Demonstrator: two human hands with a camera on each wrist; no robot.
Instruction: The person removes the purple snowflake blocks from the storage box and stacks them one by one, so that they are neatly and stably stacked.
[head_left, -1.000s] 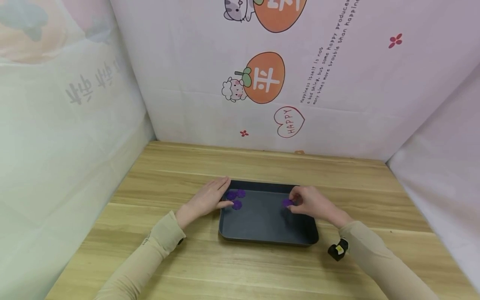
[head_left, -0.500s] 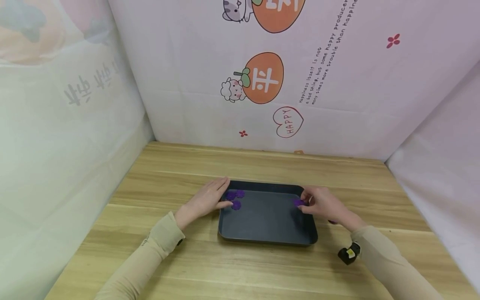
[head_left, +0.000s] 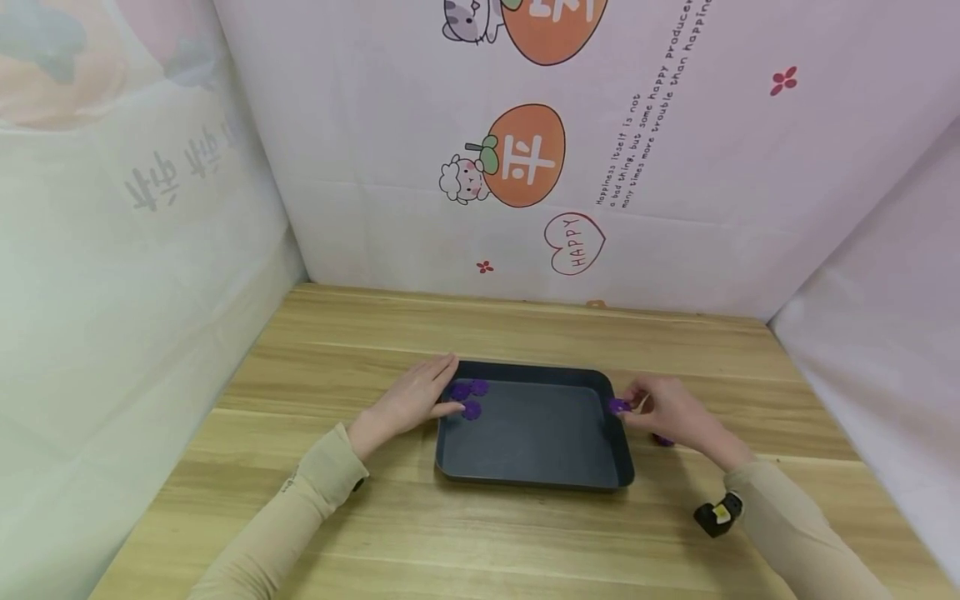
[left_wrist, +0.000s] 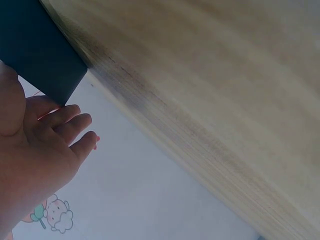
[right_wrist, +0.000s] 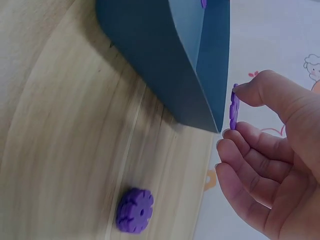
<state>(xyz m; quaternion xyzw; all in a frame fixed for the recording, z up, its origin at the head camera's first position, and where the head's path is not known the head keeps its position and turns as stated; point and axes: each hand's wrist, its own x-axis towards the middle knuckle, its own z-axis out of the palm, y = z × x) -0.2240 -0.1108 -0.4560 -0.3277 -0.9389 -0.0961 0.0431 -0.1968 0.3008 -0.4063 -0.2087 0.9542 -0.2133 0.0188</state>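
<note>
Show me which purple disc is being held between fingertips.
The disc that the right hand pinches beside the right rim of the tray. Three other discs are inside the tray's left end, and a purple stack sits on the table.

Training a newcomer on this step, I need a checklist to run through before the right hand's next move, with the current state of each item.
1. Right hand has a secure hold: ok, it pinches one purple notched disc between thumb and finger.
2. Held disc apart from the dark rectangular tray: ok, the right wrist view shows a small gap.
3. Tray steadied: ok, the left hand touches its left end.
4. Held disc over the purple disc stack, if it should go there: not ok, it is beside the tray's right rim.
5. Number of discs in the stack: cannot tell.
6. Tray emptied: not ok, three discs lie at its left end.
</note>
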